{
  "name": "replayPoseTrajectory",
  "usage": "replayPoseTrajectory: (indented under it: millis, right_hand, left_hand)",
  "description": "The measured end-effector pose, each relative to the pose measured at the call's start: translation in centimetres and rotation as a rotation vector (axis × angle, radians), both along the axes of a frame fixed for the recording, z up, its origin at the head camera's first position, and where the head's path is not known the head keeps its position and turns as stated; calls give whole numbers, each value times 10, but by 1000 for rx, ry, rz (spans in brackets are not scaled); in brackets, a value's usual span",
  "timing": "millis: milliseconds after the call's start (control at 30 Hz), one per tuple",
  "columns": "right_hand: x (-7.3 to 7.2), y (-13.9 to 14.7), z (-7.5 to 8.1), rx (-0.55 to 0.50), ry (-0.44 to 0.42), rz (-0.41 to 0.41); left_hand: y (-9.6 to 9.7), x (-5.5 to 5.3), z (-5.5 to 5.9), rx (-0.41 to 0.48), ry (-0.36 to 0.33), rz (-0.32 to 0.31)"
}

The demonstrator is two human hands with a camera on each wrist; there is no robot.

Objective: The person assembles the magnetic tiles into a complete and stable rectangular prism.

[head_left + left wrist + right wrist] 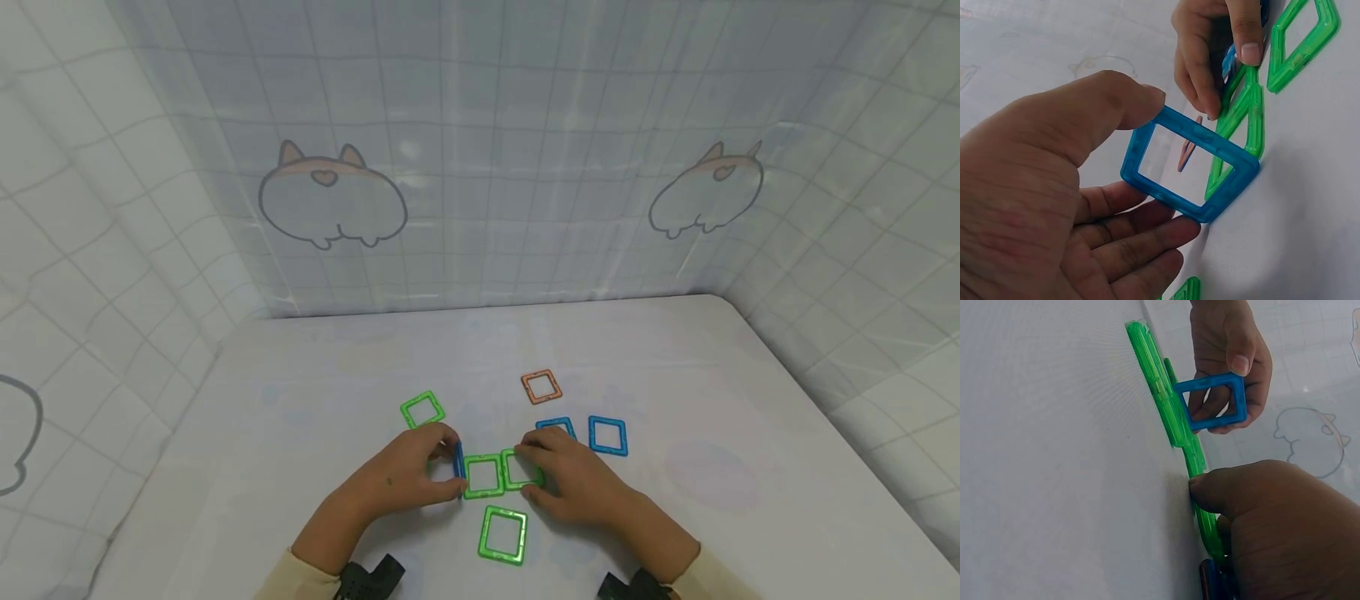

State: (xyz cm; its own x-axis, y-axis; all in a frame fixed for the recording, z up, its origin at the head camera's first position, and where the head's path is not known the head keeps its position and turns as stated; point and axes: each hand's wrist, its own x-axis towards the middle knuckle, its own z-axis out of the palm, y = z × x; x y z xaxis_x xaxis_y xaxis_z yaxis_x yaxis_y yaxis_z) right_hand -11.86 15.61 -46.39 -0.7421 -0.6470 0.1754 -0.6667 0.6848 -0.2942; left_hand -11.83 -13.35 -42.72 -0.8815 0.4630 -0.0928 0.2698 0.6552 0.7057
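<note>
Okay, your left hand pinches a translucent blue square frame upright, just beside a flat, glossy green frame; your right hand grips the adjoining green square between thumb and fingers. They're well apart from the pale surface's far edge, between its sides, with grid-print sheeting rising behind.

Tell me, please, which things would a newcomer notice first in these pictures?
Probably first the blue frame, held upright in the left grip beside two adjoining green frames. Then the large cartoon animal at left on the backdrop, and the lone orange frame, farthest back of all the frames.
</note>
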Motion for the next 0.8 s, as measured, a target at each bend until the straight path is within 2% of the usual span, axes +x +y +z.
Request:
replayPoseTrajectory:
  millis: [467, 600, 800]
  right_hand:
    - [-1, -1, 1, 8, -10, -11]
    - [-1, -2, 1, 5, -22, -13]
    - [-1, -2, 1, 5, -19, -16]
  left_hand:
    - [0, -2, -3, -10, 4, -11]
    - [-3, -1, -7, 18, 34, -15]
    - [-3, 4, -20, 81, 115, -6]
